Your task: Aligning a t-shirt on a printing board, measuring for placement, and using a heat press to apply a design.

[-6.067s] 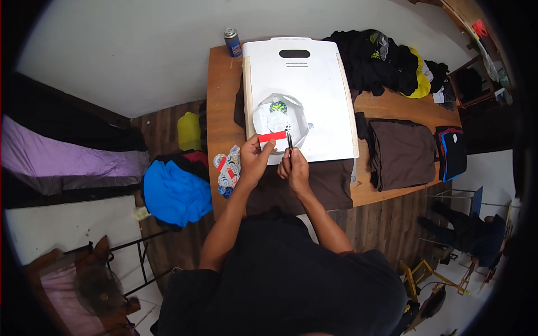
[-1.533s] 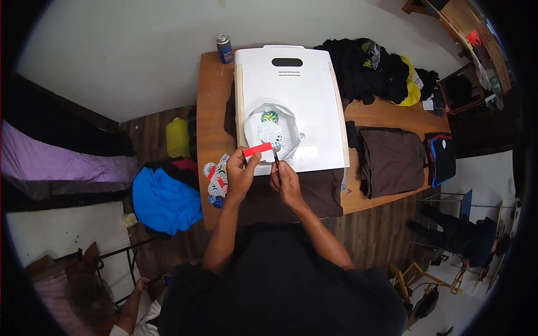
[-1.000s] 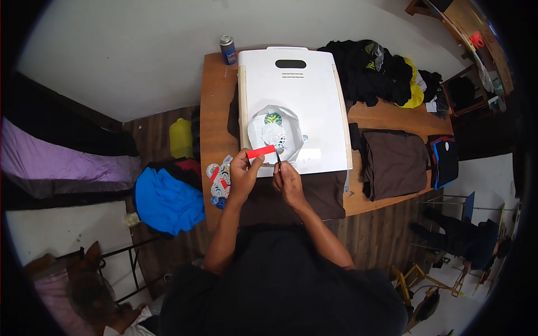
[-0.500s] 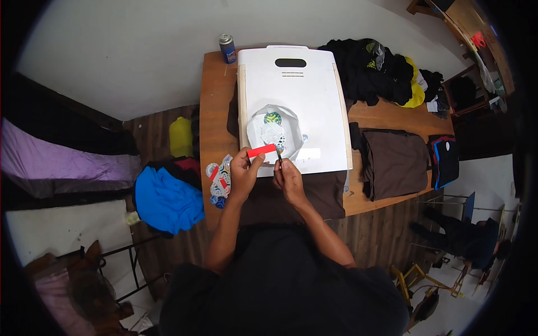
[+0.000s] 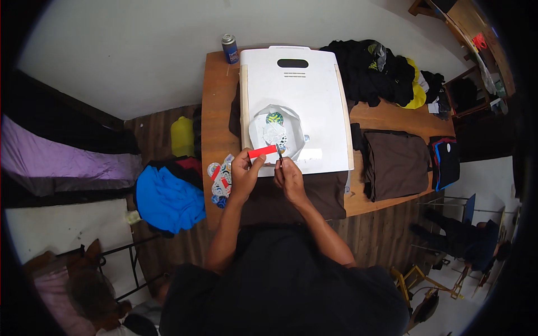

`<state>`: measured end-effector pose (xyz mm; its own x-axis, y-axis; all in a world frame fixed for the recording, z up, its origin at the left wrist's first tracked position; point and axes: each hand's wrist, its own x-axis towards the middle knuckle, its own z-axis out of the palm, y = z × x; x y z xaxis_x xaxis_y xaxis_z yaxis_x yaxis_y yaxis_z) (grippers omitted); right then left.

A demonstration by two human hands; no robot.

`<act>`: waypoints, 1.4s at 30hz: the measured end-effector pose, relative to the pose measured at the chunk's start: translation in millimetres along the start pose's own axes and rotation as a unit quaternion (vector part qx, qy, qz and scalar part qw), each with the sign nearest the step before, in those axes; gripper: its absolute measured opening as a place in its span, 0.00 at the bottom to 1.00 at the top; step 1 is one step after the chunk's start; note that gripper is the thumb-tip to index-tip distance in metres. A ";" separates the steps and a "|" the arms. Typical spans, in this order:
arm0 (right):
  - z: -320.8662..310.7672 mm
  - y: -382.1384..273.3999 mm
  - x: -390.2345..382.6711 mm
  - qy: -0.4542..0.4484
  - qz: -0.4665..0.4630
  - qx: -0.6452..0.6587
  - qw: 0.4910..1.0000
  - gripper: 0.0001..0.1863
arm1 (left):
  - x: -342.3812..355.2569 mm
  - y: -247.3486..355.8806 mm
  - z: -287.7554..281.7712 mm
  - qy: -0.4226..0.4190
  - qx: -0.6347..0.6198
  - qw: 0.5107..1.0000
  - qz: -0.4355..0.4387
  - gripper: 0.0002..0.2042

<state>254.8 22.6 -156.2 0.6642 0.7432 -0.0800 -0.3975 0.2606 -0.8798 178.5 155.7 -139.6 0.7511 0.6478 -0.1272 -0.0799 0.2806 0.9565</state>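
My left hand [image 5: 245,175] pinches a flat red strip [image 5: 262,152] at its left end, thumb on the near side. In my right hand [image 5: 290,178] is a slim dark blade-like tool [image 5: 279,152], its tip at the strip's right end. I cannot make out its exact kind. Both hands are above the near edge of a white board [image 5: 316,103]. Just beyond them on the board is an open white paper bowl-shaped container [image 5: 256,131] holding patterned round pieces and white scraps. Beside my left forearm are several patterned cut-outs with red pieces [image 5: 221,174].
A spray can [image 5: 230,50] stands at the wooden table's far left. Folded brown cloth [image 5: 395,165] and a dark garment stack [image 5: 444,162] lie right, below a black clothing heap [image 5: 358,70]. Left are blue cloth [image 5: 170,199] and a yellow jug [image 5: 182,137]. Another person [image 5: 465,238] is far right.
The whole view has shifted slightly. My hands keep nearly the same pose, with the dark tool still at the strip's right end. A blurred shape, seemingly a person, has appeared at the lower left.
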 end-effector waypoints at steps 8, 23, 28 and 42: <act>-0.4 5.0 3.1 0.017 -0.010 -0.009 1.000 0.18 | -2.6 9.2 7.4 -0.002 -0.012 1.000 0.013 0.05; 3.1 0.3 -5.4 0.012 -0.006 -0.011 1.000 0.19 | 2.4 -14.4 -8.8 -0.015 -0.006 1.000 0.005 0.05; 3.1 -0.6 -8.0 0.003 0.008 -0.027 1.000 0.20 | 2.7 -9.7 -6.0 -0.016 -0.006 1.000 0.003 0.05; 4.8 0.8 -7.8 0.016 0.001 -0.011 1.000 0.20 | 1.2 5.6 0.2 -0.015 -0.011 1.000 0.011 0.05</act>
<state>246.3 20.1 -154.1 0.6836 0.7233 -0.0975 -0.3854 0.2444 -0.8898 179.0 157.9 -134.4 0.7689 0.6318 -0.0983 -0.1105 0.2828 0.9528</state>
